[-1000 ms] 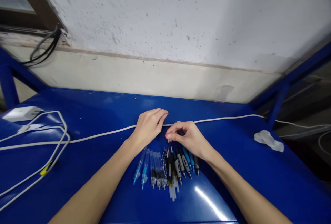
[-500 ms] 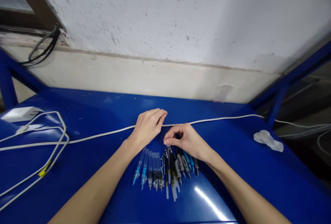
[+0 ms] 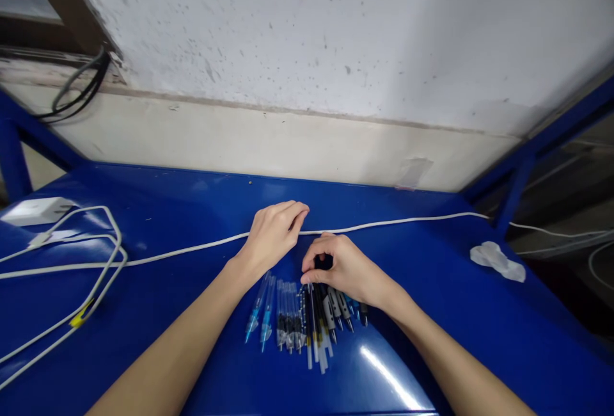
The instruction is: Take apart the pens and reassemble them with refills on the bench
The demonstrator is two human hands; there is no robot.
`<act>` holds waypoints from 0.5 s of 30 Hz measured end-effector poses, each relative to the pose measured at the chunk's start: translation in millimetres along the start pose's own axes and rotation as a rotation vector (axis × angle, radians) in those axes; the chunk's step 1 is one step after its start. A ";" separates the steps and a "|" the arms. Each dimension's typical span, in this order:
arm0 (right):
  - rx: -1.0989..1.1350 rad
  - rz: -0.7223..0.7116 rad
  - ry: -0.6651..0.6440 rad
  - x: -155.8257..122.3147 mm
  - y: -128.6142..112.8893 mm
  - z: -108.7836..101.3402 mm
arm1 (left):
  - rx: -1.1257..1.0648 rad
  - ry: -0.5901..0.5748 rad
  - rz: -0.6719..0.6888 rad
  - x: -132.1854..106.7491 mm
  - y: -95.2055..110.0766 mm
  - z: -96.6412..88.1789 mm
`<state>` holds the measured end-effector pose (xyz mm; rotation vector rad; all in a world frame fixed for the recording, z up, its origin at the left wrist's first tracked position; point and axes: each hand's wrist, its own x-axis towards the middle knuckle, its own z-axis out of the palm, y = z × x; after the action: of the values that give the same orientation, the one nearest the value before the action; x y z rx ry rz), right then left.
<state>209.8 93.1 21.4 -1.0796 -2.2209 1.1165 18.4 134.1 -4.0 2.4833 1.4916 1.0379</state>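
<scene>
My right hand (image 3: 343,269) pinches the upper end of a pen refill (image 3: 315,313) between thumb and fingertips. That refill lies among several dark refills with pale, translucent tails. Further left on the table, my left hand (image 3: 275,230) rests over the white cable, fingers pressed together; whatever they may hold is hidden. Below it lie clear pen barrels with blue grips (image 3: 267,317) and clear pen barrels with black grips (image 3: 289,320), side by side. A line of small springs (image 3: 302,307) runs beside the refills. Grey pen tops with clips (image 3: 336,307) and blue ones (image 3: 352,307) sit under my right hand, partly covered.
A white cable (image 3: 192,251) crosses the blue table (image 3: 215,365) behind the pen parts. A white charger (image 3: 38,211) and looped cables lie at left, a crumpled white scrap (image 3: 499,261) at right. A wall (image 3: 288,141) stands behind, with blue frame bars at both sides.
My right hand has moved slightly toward me, lowering the pinched refill in among the other refills. My left hand has hardly moved.
</scene>
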 end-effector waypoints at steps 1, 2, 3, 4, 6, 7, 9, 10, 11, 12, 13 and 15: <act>-0.022 -0.005 0.000 -0.2 0.3 0.2 | 0.001 0.002 -0.002 0.1 0.0 0.1; -0.042 -0.009 0.000 -0.4 0.6 0.4 | 0.001 0.003 -0.005 0.3 -0.1 0.1; -0.060 -0.014 -0.001 -0.6 0.7 0.4 | 0.000 0.004 -0.007 0.4 -0.1 0.0; -0.078 -0.019 0.000 -0.8 0.8 0.3 | -0.002 0.004 -0.009 0.6 -0.2 0.0; -0.102 -0.030 -0.007 -1.1 1.0 -0.2 | -0.008 0.002 -0.014 0.9 -0.6 -0.2; -0.107 -0.034 -0.012 -1.3 1.1 -0.5 | -0.011 0.001 -0.015 0.9 -0.8 -0.2; -0.103 -0.040 -0.027 -1.8 1.3 -1.0 | -0.014 0.005 -0.011 0.7 -1.2 -0.1; -0.100 -0.042 -0.035 -2.1 1.2 -1.0 | -0.014 0.008 -0.007 0.5 -1.4 0.1; -0.098 -0.044 -0.044 -2.4 1.1 -0.9 | -0.013 0.010 -0.003 0.3 -1.5 0.3; -0.102 -0.046 -0.051 -2.8 0.9 -0.7 | -0.012 0.012 0.000 0.2 -1.5 0.5; -0.108 -0.046 -0.058 -3.2 0.6 -0.4 | -0.010 0.013 0.001 0.1 -1.6 0.6; -0.126 -0.039 -0.068 -4.0 -0.1 0.4 | -0.005 0.012 -0.002 0.3 -1.5 0.8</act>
<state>211.9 89.7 21.2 -1.0575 -2.3835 1.0226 17.8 135.3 -5.0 2.4757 1.4923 1.0568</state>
